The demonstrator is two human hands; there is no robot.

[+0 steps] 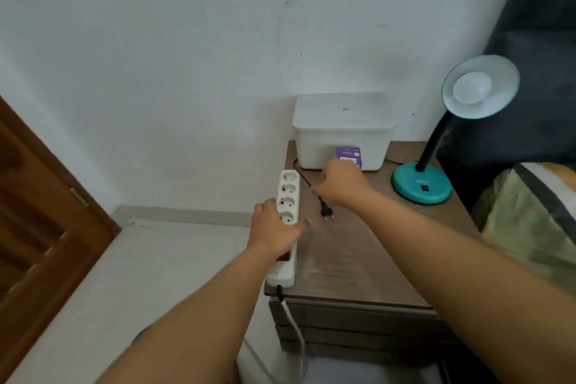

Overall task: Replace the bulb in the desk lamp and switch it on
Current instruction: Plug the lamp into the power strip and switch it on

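Observation:
A teal desk lamp [421, 187] stands at the right of a wooden nightstand [358, 256], its shade tilted toward me with a white bulb [472, 87] in it, unlit. Its black cord runs behind a white box and ends in a black plug [326, 213] hanging just above the tabletop. My right hand [341, 185] pinches the cord a little above the plug. A white power strip [288, 212] lies along the nightstand's left edge. My left hand [276, 231] rests flat on its middle, holding it down.
A white lidded box [343, 131] sits at the back of the nightstand, with a small purple carton [348, 155] in front of it. A wooden door [40, 227] stands at the left. Bedding [530, 221] lies at the right. The strip's white cable [296, 337] drops to the floor.

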